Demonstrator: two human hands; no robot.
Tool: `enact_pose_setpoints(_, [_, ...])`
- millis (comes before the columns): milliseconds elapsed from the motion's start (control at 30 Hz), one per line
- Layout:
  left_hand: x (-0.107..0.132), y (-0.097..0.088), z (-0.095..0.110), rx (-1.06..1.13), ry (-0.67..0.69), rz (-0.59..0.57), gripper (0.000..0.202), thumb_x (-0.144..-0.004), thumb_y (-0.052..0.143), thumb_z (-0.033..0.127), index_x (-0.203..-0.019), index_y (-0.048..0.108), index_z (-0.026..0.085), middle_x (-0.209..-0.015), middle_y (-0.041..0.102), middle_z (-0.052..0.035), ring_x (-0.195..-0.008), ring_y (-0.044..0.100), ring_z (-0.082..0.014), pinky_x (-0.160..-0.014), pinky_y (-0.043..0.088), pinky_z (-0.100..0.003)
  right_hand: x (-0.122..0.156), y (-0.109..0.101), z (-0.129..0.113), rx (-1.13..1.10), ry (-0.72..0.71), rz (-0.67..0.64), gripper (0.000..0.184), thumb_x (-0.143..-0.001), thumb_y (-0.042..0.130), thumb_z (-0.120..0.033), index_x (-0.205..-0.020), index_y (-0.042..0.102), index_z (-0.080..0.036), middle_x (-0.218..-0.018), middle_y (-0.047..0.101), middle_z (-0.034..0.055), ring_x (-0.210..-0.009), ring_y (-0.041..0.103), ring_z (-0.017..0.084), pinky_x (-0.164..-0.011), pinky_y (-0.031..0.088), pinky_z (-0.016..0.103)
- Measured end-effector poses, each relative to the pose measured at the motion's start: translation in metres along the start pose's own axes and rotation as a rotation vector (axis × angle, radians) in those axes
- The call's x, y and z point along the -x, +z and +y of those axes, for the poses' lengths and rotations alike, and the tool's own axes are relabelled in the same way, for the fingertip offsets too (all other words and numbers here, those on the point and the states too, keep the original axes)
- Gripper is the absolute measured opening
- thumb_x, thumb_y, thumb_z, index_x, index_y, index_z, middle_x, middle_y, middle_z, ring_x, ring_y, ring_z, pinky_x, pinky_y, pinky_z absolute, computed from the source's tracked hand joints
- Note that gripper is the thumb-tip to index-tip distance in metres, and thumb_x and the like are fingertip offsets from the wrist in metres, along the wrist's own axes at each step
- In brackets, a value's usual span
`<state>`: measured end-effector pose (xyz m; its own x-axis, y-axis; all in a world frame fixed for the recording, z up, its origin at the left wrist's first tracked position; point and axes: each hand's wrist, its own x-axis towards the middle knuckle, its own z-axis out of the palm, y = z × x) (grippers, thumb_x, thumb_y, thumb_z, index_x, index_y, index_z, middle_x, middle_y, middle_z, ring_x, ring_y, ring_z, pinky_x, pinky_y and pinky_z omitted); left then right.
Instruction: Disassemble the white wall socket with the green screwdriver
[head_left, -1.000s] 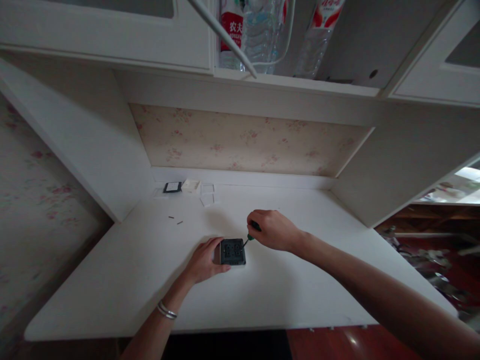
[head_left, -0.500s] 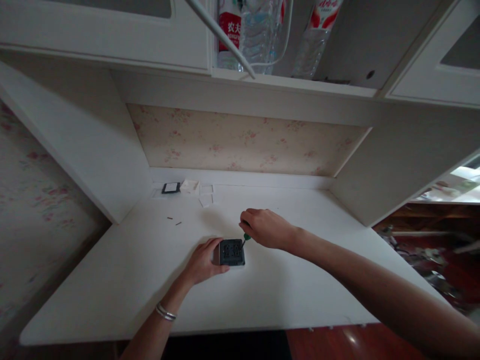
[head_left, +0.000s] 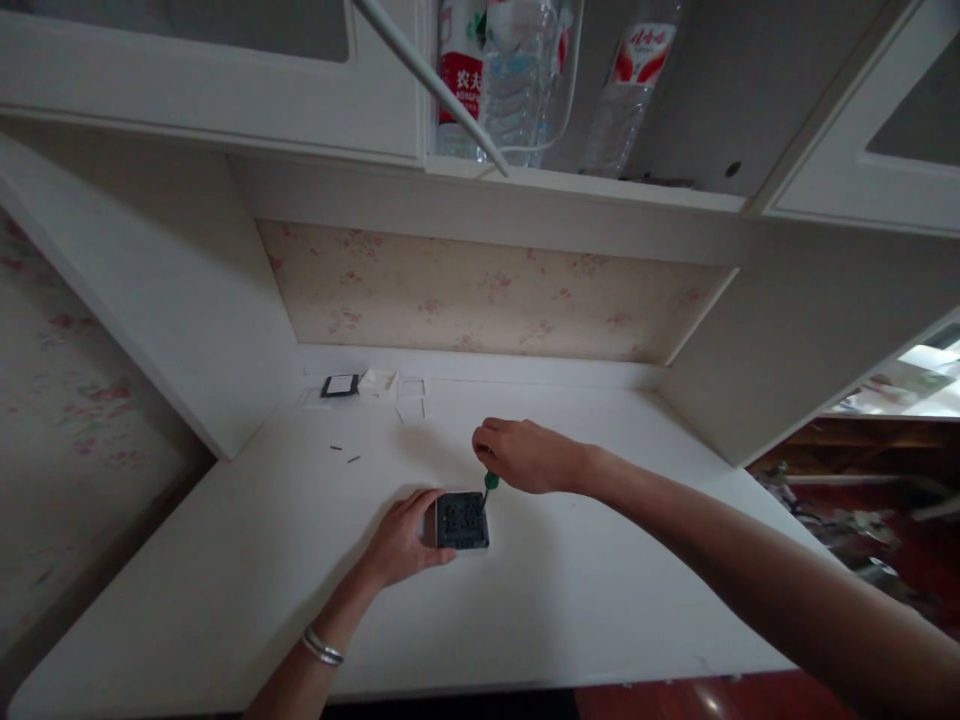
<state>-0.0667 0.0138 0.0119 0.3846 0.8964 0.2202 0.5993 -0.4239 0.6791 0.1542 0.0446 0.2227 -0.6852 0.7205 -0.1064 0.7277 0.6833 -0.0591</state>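
A dark square wall socket [head_left: 461,521], seemingly set on a white box base, lies on the white desk. My left hand [head_left: 405,535] grips it from the left, thumb along the near edge and fingers along the far edge. Above its right side, my right hand [head_left: 517,452] is closed round a green-handled screwdriver [head_left: 491,481]. The screwdriver slants down, its tip at the right part of the socket's face; whether it sits in a screw I cannot tell. My palm hides the upper handle.
Two small screws or pins [head_left: 353,459] lie on the desk [head_left: 637,580] to the left. At the back are a dark frame-like plate [head_left: 340,385], a white piece [head_left: 377,382] and thin white frames [head_left: 411,408]. Overhead, a cabinet shelf holds plastic bottles [head_left: 516,90]; a white cable [head_left: 442,95] hangs before it.
The camera view has tilted up slightly, so the desk sits lower in the picture. The screwdriver stands a little more upright at the socket; both hands keep their holds.
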Motion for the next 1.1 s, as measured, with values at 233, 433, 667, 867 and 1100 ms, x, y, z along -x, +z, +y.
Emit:
enact_pose_setpoints(233, [-0.0006, -0.0015, 0.0027, 0.011, 0.005, -0.015, 0.078, -0.056, 0.082, 0.034, -0.127, 0.049, 0.027, -0.125, 0.059, -0.0062, -0.112, 0.056, -0.0288, -0.097, 0.042, -0.040, 0.0008, -0.0024, -0.0010, -0.103, -0.042, -0.031, 0.030, -0.091, 0.051, -0.033, -0.118, 0.055, -0.020, -0.118, 0.060, 0.0102, -0.097, 0.063, 0.023, -0.076, 0.046, 0.032])
enact_pose_setpoints(433, [0.0004, -0.0007, 0.0011, 0.011, -0.018, -0.006, 0.080, -0.055, 0.083, 0.034, -0.127, 0.048, 0.026, -0.126, 0.058, -0.0068, -0.112, 0.056, -0.0295, -0.097, 0.042, -0.040, 0.0000, -0.0057, -0.0033, -0.058, -0.127, -0.036, 0.029, -0.091, 0.043, -0.018, -0.117, 0.056, -0.019, -0.117, 0.060, 0.0107, -0.085, 0.065, 0.019, -0.071, 0.045, 0.030])
enact_pose_setpoints(667, [0.0000, -0.0017, 0.0035, 0.010, -0.014, -0.009, 0.079, -0.056, 0.082, 0.035, -0.126, 0.049, 0.027, -0.125, 0.058, -0.0063, -0.111, 0.056, -0.0302, -0.097, 0.042, -0.042, -0.0030, -0.0028, -0.0047, -0.011, 0.031, -0.015, 0.033, -0.095, 0.043, -0.040, -0.108, 0.064, -0.018, -0.104, 0.068, 0.0132, -0.091, 0.065, 0.027, -0.075, 0.045, 0.036])
enact_pose_setpoints(867, [0.0007, -0.0016, 0.0020, 0.019, -0.015, -0.009, 0.080, -0.056, 0.082, 0.038, -0.127, 0.048, 0.027, -0.126, 0.058, -0.0065, -0.112, 0.055, -0.0306, -0.098, 0.041, -0.043, 0.0009, -0.0040, 0.0005, -0.163, -0.222, -0.076, 0.049, -0.084, 0.052, -0.014, -0.132, 0.048, -0.020, -0.124, 0.060, 0.0108, -0.103, 0.062, 0.020, -0.083, 0.045, 0.030])
enact_pose_setpoints(1100, [0.0008, -0.0012, 0.0038, -0.004, 0.001, 0.014, 0.077, -0.056, 0.082, 0.037, -0.124, 0.049, 0.027, -0.124, 0.059, -0.0056, -0.111, 0.056, -0.0287, -0.096, 0.042, -0.040, -0.0002, -0.0024, -0.0026, 0.013, 0.042, -0.009, 0.035, -0.096, 0.039, -0.032, -0.126, 0.055, -0.021, -0.111, 0.066, 0.0134, -0.095, 0.065, 0.027, -0.077, 0.047, 0.038])
